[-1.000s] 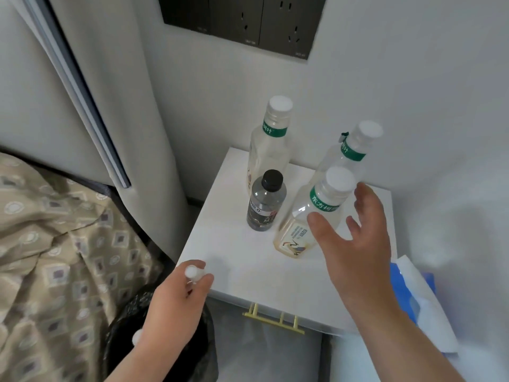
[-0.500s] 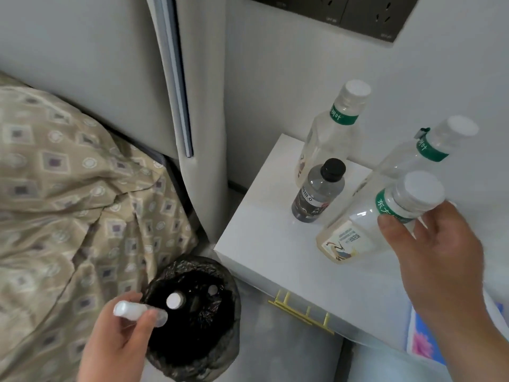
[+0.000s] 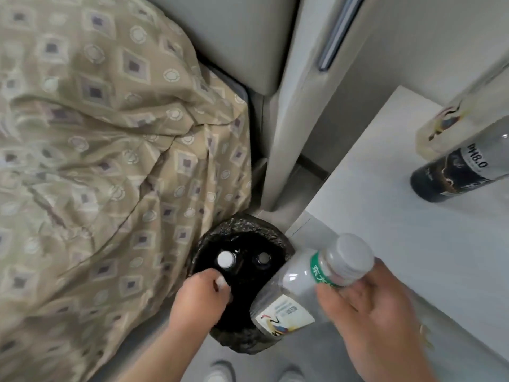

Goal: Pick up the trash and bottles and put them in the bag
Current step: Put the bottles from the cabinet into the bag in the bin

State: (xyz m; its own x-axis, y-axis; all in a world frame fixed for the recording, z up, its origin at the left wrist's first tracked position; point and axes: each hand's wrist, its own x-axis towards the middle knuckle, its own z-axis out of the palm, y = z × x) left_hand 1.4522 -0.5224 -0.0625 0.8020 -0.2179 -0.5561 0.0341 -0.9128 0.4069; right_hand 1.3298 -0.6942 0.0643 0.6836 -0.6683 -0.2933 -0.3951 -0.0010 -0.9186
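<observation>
A black trash bag [image 3: 209, 238] stands open on the floor between the bed and the nightstand, with two bottle caps [image 3: 225, 259] showing inside. My left hand [image 3: 202, 292] hovers over its mouth, closed on a small white-capped bottle of which only the tip shows. My right hand [image 3: 366, 310] grips a clear bottle with a white cap and green band [image 3: 297, 285] by its neck, tilted over the bag's right rim. A dark-labelled bottle [image 3: 462, 172] and a clear bottle [image 3: 440, 128] remain on the white nightstand [image 3: 385, 188].
A bed with a beige patterned cover [image 3: 96, 161] fills the left. A grey padded headboard panel [image 3: 297, 119] rises behind the bag. My shoes [image 3: 220, 373] show at the bottom edge on the grey floor.
My view swung down and left toward the bag. The right hand lifted the clear bottle off the nightstand and carried it over the bag. The left hand moved above the bag's mouth.
</observation>
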